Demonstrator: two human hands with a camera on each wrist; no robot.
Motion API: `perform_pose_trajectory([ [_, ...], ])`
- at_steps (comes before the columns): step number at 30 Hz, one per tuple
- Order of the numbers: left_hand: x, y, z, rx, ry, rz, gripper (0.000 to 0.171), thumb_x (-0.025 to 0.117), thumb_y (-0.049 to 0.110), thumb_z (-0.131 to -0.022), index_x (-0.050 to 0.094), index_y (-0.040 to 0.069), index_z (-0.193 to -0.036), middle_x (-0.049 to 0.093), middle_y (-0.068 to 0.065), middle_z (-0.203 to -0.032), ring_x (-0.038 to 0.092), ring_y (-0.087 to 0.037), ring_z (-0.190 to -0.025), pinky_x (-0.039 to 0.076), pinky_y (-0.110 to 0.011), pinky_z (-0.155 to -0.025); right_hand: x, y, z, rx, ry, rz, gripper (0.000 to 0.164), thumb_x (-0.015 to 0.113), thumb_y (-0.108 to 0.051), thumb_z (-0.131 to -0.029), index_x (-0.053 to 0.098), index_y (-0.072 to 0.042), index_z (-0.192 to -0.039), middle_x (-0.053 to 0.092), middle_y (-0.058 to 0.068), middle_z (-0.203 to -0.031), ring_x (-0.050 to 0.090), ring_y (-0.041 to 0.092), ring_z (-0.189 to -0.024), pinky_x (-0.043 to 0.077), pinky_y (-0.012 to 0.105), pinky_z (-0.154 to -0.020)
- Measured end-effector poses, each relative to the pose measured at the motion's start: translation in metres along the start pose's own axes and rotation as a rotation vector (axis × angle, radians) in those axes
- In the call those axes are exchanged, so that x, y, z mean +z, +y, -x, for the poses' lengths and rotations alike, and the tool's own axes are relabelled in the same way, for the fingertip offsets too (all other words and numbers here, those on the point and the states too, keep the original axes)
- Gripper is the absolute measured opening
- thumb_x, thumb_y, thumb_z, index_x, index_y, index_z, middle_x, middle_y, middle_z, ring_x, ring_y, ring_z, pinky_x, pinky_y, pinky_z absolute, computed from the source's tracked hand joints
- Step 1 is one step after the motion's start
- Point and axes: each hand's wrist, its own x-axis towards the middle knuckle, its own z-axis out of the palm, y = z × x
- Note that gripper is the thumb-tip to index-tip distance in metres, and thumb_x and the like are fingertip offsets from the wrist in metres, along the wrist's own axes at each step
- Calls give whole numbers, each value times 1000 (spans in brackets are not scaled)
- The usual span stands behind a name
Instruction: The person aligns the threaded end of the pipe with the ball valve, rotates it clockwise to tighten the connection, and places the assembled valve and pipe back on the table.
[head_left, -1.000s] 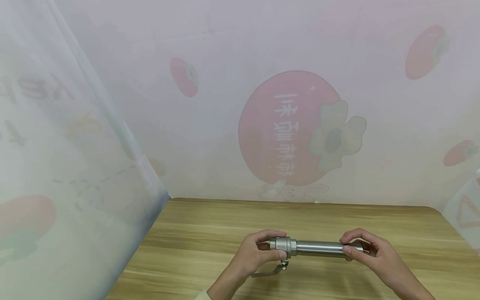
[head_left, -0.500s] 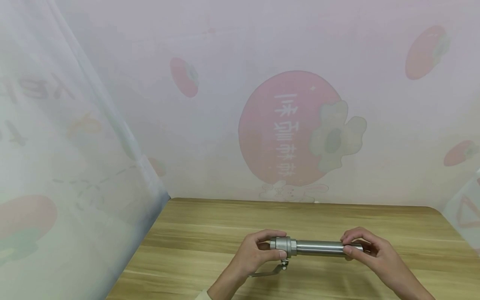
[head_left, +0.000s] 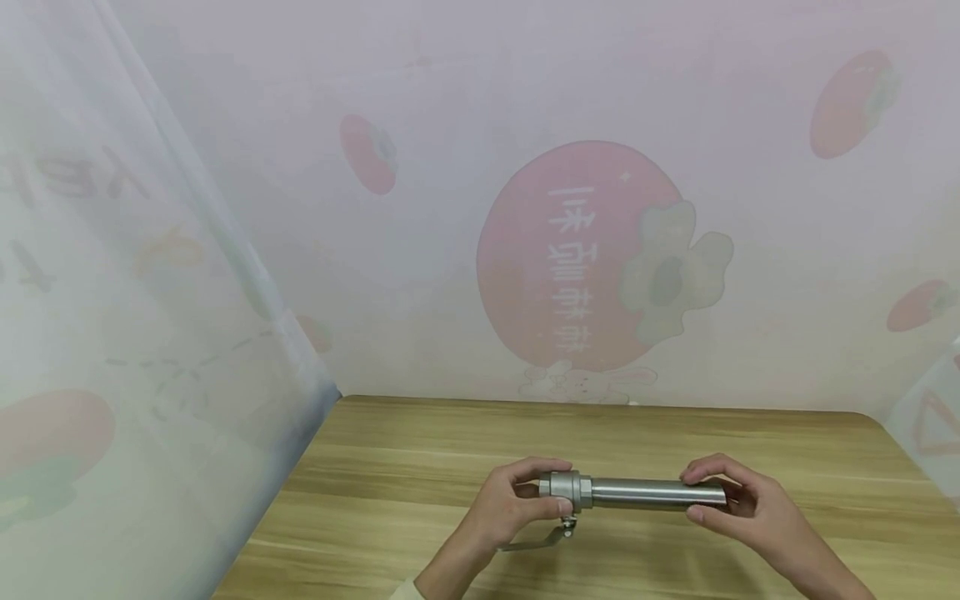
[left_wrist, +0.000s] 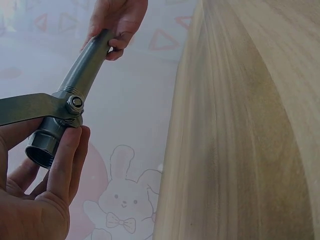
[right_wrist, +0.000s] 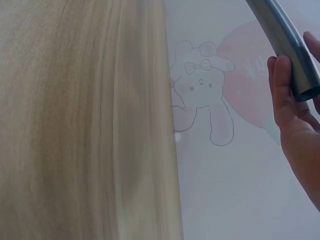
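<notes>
My left hand (head_left: 504, 512) grips a silver ball valve (head_left: 567, 490) between thumb and fingers. Its bent lever handle (head_left: 536, 546) points down and toward the left wrist. A smooth steel pipe (head_left: 637, 492) runs rightward from the valve's hex end, and in the left wrist view a few threads (left_wrist: 67, 89) show where the two meet. Around the pipe's free end lies my right hand (head_left: 753, 504), fingers on the far side and thumb along the near lower edge. The right wrist view shows the pipe's open end (right_wrist: 306, 94) near the palm.
Below the hands spreads a wood-grain table (head_left: 405, 467). Behind it hangs a pale curtain (head_left: 420, 292) printed with red fruit and a rabbit. Another curtain panel (head_left: 150, 333) closes the left side.
The right thumb has slid off the pipe's front face to its lower edge, baring more of the pipe's end. The valve and left hand stay nearly still.
</notes>
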Motion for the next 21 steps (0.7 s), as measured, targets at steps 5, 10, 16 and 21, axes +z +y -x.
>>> perform_pose_trajectory([
  [5, -1, 0, -1, 6, 5, -13, 46, 86, 15, -94, 74, 10, -138, 74, -10, -131, 76, -22, -106, 60, -31, -93, -2, 3, 0, -33, -61, -27, 37, 76, 4, -98, 63, -5, -132, 65, 7, -132, 71, 22, -101, 60, 28, -83],
  [10, -2, -1, -1, 14, 2, -14, 49, 87, 16, -94, 72, 6, -139, 74, -10, -131, 76, -21, -106, 61, -29, -92, -3, 5, 0, -49, -91, -38, 37, 74, 5, -99, 61, -4, -133, 64, 4, -133, 71, 21, -103, 60, 27, -85],
  [16, -2, -2, -1, 10, 2, -12, 49, 87, 16, -94, 72, 6, -139, 75, -10, -131, 76, -21, -105, 60, -29, -92, -2, 5, 1, -66, -78, -27, 37, 72, 8, -99, 62, -3, -133, 67, 2, -130, 72, 16, -100, 59, 25, -82],
  [21, -1, -2, 0, 6, 3, -4, 48, 87, 15, -94, 73, 8, -139, 74, -10, -131, 76, -21, -105, 60, -31, -92, 0, 4, 2, -46, -55, -8, 37, 71, 9, -99, 64, -6, -133, 69, -1, -128, 72, 12, -99, 59, 25, -80],
])
